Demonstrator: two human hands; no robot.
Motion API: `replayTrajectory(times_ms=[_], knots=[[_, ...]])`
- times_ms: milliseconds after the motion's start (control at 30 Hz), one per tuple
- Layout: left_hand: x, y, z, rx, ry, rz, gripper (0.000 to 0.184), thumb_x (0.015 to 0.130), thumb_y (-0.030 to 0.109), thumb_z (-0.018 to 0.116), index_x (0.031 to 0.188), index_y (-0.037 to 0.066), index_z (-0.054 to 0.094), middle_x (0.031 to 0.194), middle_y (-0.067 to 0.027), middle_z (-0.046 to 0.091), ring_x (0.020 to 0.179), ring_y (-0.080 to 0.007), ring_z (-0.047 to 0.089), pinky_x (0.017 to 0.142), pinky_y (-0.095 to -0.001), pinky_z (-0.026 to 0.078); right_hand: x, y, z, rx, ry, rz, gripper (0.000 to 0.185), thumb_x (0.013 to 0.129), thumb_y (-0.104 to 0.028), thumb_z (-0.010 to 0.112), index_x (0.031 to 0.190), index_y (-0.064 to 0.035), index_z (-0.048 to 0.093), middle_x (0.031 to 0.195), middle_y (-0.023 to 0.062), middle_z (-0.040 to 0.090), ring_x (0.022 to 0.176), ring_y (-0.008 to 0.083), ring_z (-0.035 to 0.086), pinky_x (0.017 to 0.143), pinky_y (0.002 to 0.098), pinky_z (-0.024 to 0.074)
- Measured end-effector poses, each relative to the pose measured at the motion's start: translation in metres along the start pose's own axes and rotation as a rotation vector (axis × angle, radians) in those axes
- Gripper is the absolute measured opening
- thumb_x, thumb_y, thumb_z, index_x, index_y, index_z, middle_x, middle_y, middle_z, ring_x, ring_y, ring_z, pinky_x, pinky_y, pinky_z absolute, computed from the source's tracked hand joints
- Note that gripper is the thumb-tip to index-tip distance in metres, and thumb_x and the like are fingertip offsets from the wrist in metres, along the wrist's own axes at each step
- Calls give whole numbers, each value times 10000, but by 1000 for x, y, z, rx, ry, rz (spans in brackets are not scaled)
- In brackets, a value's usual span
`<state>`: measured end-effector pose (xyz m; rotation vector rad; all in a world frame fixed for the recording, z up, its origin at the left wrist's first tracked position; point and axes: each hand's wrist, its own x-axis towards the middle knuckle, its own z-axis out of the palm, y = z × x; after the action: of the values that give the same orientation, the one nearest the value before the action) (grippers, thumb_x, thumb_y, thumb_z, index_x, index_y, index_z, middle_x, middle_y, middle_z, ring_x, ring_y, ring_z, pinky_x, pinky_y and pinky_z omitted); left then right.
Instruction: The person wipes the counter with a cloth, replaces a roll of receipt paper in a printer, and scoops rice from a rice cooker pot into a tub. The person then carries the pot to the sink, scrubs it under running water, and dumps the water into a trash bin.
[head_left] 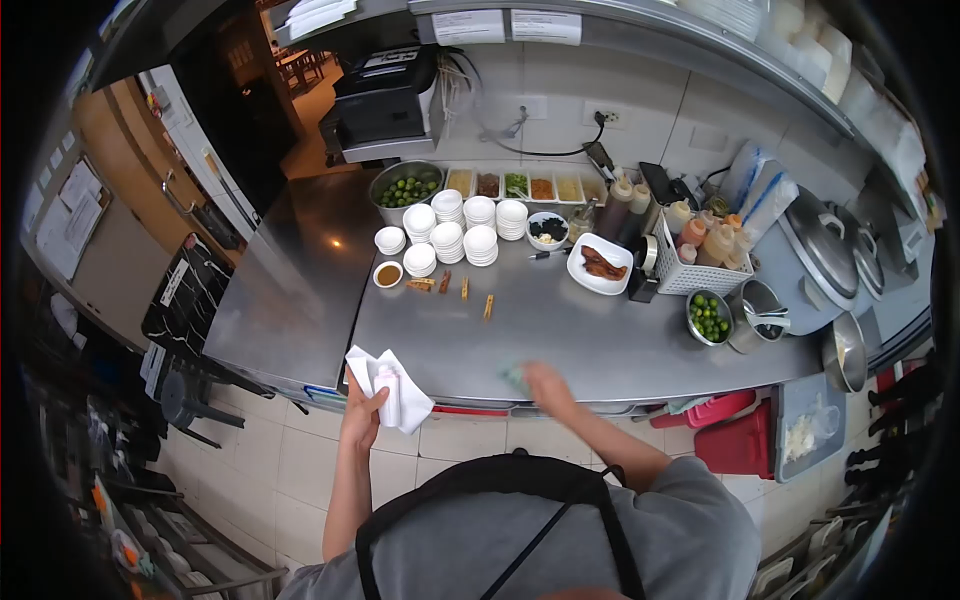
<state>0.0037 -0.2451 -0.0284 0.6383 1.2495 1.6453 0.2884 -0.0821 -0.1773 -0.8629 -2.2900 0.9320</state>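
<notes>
My left hand [364,412] is closed around a small pale bottle [387,392] together with a white napkin [416,407], just off the counter's front edge. Under my right hand [546,388], slightly blurred, a greenish cloth [513,376] lies against the steel counter [440,345] near its front edge; the fingers are curled over it. Beyond my hands, several wooden clothespins [488,306] rest on the counter beside a small cup of brown sauce [387,274]. Behind them stand stacks of small white bowls [480,245].
A white plate of browned meat [600,264] sits right of centre, near a basket of sauce bottles [700,250]. Green limes fill a steel bowl [709,318] at the right and a larger pot [405,186] at the back. A red bin [735,445] stands below the counter.
</notes>
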Motion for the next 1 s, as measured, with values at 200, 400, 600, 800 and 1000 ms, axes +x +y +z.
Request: replayTrajectory(times_ms=[200,400,600,800,1000], knots=[[-6,-5,-25,-258,-28,-159,343,822,64,527,1134,-38,424,1057,-106,534,992,-204,523,879,-329,408,47,-114,-9,-242,131,41,579,815,-322,540,1291,-80,314,1319,190,298,1205,318,312,994,414,236],[-40,-19,-35,198,-103,-79,320,860,79,403,1164,-19,397,1078,-133,502,990,-188,498,841,-307,394,56,-250,103,1072,-167,173,538,858,-238,510,1311,-92,261,1201,142,418,1134,199,403,911,304,346],[-65,-9,-89,618,-61,82,419,844,95,403,1243,-6,327,1172,-139,450,1053,-242,466,867,-326,370,76,-266,180,1093,-66,199,146,838,-54,449,980,-55,414,994,110,537,966,158,527,767,270,438],[-80,28,-104,91,-125,-118,579,783,48,487,1304,31,235,1178,-109,432,1003,-189,487,734,-328,437,88,-310,180,1148,112,57,181,840,-36,414,1013,-42,468,982,80,532,908,156,523,773,245,413],[-58,55,-132,-13,-255,-242,317,719,19,568,1018,36,464,807,-46,519,623,-96,493,464,-211,358,109,-334,154,587,-228,-345,205,751,-113,609,946,-64,570,941,79,489,846,185,495,748,283,395]])
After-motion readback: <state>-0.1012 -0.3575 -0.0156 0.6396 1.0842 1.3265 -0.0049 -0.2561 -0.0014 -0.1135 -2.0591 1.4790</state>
